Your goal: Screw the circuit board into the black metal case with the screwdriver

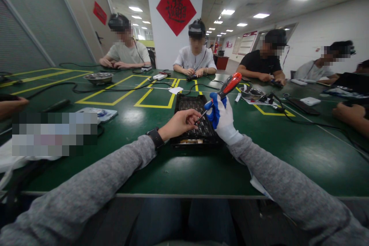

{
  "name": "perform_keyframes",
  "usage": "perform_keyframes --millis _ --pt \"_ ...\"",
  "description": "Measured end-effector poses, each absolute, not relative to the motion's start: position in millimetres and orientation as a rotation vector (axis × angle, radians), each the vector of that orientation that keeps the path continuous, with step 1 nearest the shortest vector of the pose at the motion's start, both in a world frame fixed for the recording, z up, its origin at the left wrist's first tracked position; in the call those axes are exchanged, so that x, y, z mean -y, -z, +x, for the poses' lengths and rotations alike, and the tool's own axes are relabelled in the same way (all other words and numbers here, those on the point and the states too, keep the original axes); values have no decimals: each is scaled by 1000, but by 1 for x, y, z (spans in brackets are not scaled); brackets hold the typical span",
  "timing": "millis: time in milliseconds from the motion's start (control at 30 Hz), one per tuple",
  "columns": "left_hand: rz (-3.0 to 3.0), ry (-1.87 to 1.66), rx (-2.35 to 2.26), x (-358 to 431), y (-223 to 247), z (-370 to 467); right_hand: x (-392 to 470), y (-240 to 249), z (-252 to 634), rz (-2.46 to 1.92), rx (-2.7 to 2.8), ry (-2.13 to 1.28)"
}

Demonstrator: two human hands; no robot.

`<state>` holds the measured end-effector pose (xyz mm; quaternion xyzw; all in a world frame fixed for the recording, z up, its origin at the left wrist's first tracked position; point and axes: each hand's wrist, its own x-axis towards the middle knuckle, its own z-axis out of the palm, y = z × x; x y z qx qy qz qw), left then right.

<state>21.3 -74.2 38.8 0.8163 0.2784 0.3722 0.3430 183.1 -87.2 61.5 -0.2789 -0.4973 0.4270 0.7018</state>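
My right hand (221, 117) wears a white glove with blue coated fingers and is closed round a screwdriver (231, 83). The red and black handle tilts up to the right, and its thin metal shaft slants down to the left. My left hand (184, 123), bare, has its fingers pinched together at the shaft's lower end. Whatever lies between those fingertips is too small to make out. Both hands are above an open black tray (191, 102) with a dark, moulded inside. Part of the tray is hidden by my hands.
Metal bowls (98, 78) (252, 92) stand to the left and right on the green table (138, 178). Black cables (311, 122) cross it. White paper (175, 90) lies behind the tray, a plastic packet (105, 114) to the left. Several people sit around the table.
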Motion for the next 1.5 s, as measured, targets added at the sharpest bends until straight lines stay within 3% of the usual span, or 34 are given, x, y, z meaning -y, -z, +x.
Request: perform_keyframes --millis 1267,1500 --pt "2192 -1015 -783 84 -55 18 97 -70 185 -698 1177 -956" --pt "2121 -887 -749 83 -52 17 104 -74 185 -721 1292 -960"
